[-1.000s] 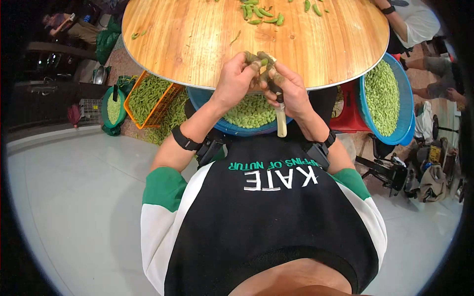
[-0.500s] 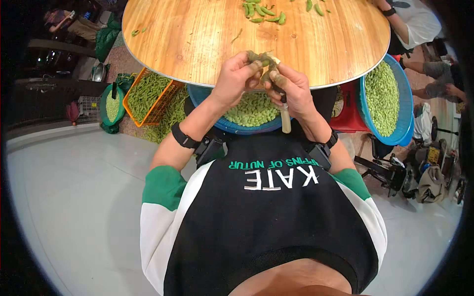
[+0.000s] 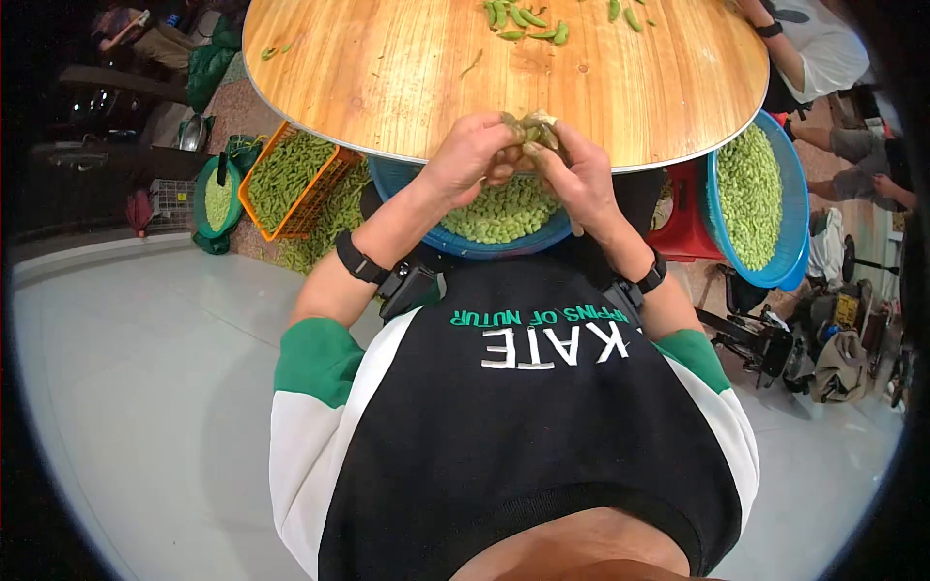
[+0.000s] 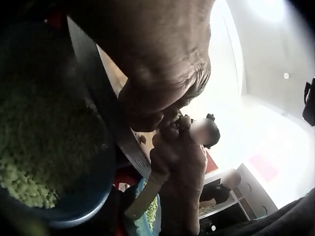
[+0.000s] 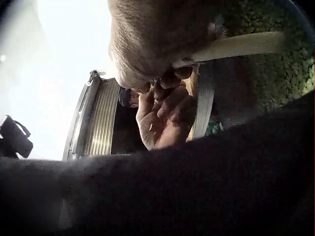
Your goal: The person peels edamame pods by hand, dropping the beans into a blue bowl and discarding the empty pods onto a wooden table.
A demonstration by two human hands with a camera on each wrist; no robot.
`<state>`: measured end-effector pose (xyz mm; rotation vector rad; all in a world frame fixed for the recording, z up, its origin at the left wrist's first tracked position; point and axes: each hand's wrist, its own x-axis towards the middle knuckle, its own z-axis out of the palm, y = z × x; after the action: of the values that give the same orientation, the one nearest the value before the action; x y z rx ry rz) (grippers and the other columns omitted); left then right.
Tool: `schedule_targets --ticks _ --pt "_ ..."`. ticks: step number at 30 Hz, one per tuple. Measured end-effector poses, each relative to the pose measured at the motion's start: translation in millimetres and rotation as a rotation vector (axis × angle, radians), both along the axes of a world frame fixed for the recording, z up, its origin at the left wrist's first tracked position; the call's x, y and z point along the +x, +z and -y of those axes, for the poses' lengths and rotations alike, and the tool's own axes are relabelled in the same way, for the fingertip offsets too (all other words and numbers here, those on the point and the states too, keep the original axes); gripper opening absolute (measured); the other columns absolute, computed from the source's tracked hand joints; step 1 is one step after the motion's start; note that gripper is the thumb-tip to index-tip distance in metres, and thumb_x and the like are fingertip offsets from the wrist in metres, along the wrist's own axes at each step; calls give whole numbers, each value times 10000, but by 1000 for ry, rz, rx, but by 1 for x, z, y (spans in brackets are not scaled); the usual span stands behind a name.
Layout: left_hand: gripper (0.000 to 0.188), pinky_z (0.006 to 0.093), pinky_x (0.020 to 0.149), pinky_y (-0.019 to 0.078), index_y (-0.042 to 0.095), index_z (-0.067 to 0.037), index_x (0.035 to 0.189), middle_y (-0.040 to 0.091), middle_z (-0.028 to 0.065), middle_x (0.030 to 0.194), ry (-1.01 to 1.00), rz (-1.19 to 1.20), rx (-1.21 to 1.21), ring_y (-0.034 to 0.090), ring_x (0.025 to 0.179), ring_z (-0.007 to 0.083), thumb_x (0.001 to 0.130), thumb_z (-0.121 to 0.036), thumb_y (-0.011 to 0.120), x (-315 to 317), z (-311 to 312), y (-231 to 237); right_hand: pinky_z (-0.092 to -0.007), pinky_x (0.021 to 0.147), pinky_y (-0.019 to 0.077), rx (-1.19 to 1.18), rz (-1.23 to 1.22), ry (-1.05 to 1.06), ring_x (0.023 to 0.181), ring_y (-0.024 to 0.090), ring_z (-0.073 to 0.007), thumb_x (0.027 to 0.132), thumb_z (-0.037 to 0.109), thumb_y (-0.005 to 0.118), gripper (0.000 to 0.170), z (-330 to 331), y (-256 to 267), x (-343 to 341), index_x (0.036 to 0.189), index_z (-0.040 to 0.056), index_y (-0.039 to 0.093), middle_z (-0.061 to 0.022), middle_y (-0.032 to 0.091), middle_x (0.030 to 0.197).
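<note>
Over the near edge of the round wooden table (image 3: 417, 87), the left hand (image 3: 465, 160) and right hand (image 3: 583, 186) meet at the fingertips. The left fingers are curled and pinch a green pod (image 3: 529, 134), partly hidden by the fingers. In the right wrist view, a pale tool handle (image 5: 241, 46) sticks out of the right hand (image 5: 147, 39), whose fingers curl round it; its working end is hidden. The same handle (image 4: 146, 196) shows below the right hand (image 4: 183, 169) in the left wrist view. Shelled green beans (image 3: 494, 215) fill a blue basin (image 3: 453, 242) beneath the hands.
Several loose pods (image 3: 523, 17) lie on the table's far part. An orange crate (image 3: 308, 211) of pods and a green basin (image 3: 205, 229) stand at left. Another blue basin (image 3: 800, 208) of beans and a red stool (image 3: 684, 228) are at right. Another person's arm (image 3: 780, 48) reaches the table's right edge.
The pale handle, hanging below the right hand before, has turned mostly out of the head view. Both hands have moved slightly lower and right, their fingertips closer together. The head view has shifted a little.
</note>
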<state>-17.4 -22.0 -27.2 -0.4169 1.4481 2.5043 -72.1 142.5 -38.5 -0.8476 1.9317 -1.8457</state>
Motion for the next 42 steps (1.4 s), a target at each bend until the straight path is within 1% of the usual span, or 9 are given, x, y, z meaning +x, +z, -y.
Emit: schedule_targets --ticks 4,10,14,16,20,26,33,37,42 --pt "107 234 416 276 512 -64 780 476 6 645 -10 57 63 377 468 80 874 -116 509 3 6 6 -337 597 465 118 -403 -44 624 580 -260 779 20 614 236 0 -3 -5 1002 -32 557 -189 553 720" --pt "89 225 392 269 540 -50 768 510 15 638 -21 70 -2 415 457 75 849 -86 535 2 7 18 -338 583 453 119 -359 -60 618 562 -246 770 26 597 192 0 -2 -9 948 -27 548 -171 543 701" --pt "54 258 442 385 587 -18 821 575 54 676 -80 -24 -305 526 516 130 826 -62 557 -7 3 25 -315 591 444 207 -72 -26 640 536 -140 790 58 610 169 -11 6 -14 925 -18 542 -88 566 704" --pt "66 339 535 457 579 7 806 593 108 700 213 -543 -1152 571 590 246 792 -42 537 -28 11 19 -304 592 440 216 21 116 653 517 -116 796 76 622 175 -16 12 -11 920 -14 539 -67 565 710" --pt "56 389 667 472 564 10 805 587 151 816 292 -859 -1640 569 761 307 769 -31 552 -78 47 -20 -293 598 441 271 -25 316 660 502 -107 811 134 657 212 -11 19 8 895 -6 521 -81 568 724" --pt "65 442 673 460 520 -8 801 538 174 788 193 -897 -1711 548 756 348 740 -6 542 -57 97 -20 -298 594 433 240 -108 301 652 509 -120 834 162 646 220 -20 13 -2 935 -8 551 -95 553 702" --pt "242 435 685 491 626 -19 967 621 165 811 -345 425 -2479 597 806 320 734 -60 576 -23 182 17 -190 449 364 -54 374 231 540 469 -41 933 147 501 230 -29 14 -16 1097 -3 562 -26 574 752" --pt "175 419 723 495 659 -61 939 626 179 865 181 -708 -1848 605 836 337 793 -90 568 -74 121 9 -190 432 363 -118 468 199 521 470 -49 941 136 462 274 -19 14 -18 1147 -20 554 -34 569 755" --pt "117 463 747 479 602 -26 826 591 218 846 13 -517 -1703 581 832 395 785 -54 496 -137 62 -11 -196 420 377 -113 549 72 496 477 -63 945 199 462 348 -20 4 -20 1227 10 537 -39 573 759"
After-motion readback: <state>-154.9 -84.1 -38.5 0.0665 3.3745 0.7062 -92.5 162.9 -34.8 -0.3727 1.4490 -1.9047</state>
